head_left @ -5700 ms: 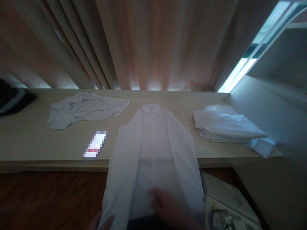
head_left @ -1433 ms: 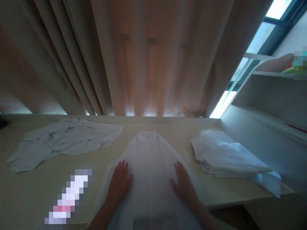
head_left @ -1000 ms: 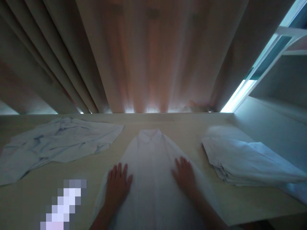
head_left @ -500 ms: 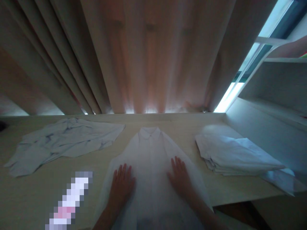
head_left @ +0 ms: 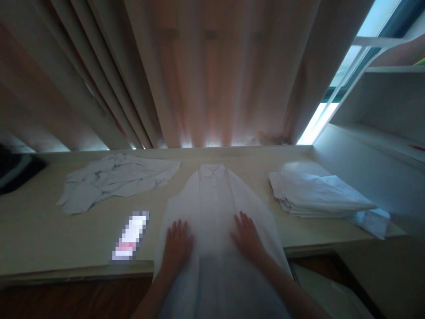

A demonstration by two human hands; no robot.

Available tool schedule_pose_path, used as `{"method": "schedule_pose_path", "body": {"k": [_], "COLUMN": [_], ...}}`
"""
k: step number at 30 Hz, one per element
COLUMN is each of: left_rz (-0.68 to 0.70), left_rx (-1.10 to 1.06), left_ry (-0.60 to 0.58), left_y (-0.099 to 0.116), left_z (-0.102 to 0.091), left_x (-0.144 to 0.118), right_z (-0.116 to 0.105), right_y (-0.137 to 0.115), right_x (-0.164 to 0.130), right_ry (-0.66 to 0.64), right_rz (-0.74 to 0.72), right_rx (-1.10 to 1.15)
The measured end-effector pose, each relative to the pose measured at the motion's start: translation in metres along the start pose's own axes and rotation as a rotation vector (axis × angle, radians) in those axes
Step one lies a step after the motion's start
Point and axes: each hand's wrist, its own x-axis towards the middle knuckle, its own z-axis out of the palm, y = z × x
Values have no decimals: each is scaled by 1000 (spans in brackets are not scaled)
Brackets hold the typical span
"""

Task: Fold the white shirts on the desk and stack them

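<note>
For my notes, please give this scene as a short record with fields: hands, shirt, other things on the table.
left hand: flat on the white shirt, fingers spread
right hand: flat on the same shirt
white shirt: collar away from the person, hem hanging over the table edge
crumpled shirt: on the left
folded stack: on the right
behind: curtain

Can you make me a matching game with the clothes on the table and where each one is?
Things:
1. white collared shirt
2. crumpled pale blue shirt
3. stack of folded white clothes
4. dark object

Places:
A. far left edge of the table
B. right side of the table
C. under both flat hands, hanging over the table's front edge
D. left of the collared shirt, spread out

Pairs: 1-C, 2-D, 3-B, 4-A
</note>
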Motion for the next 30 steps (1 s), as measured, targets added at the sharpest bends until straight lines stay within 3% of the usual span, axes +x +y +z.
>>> {"method": "schedule_pose_path", "body": {"k": [6,13,19,22,26,30], "left_rz": [111,-132,-221,-217,-217,-282], "left_rx": [-36,-49,-64,-75,-90,-71], "left_ry": [21,25,-16,-31,-42,-34], "left_y": [1,-8,-7,-6,-9,-32], "left_z": [1,-8,-13,-15,-17,-25], "left_x": [-58,-106,-161,-166,-165,-152], "right_z": [1,-2,21,20,5,3], "right_y": [-15,-74,-139,-152,-151,-142], "right_x": [-55,-45,-62,-71,-70,-71], "right_ry": [29,-75,-96,-166,-208,-190], "right_rz": [-32,-123,-337,-393,-364,-329], "right_rx": [41,133,221,224,220,199]}}
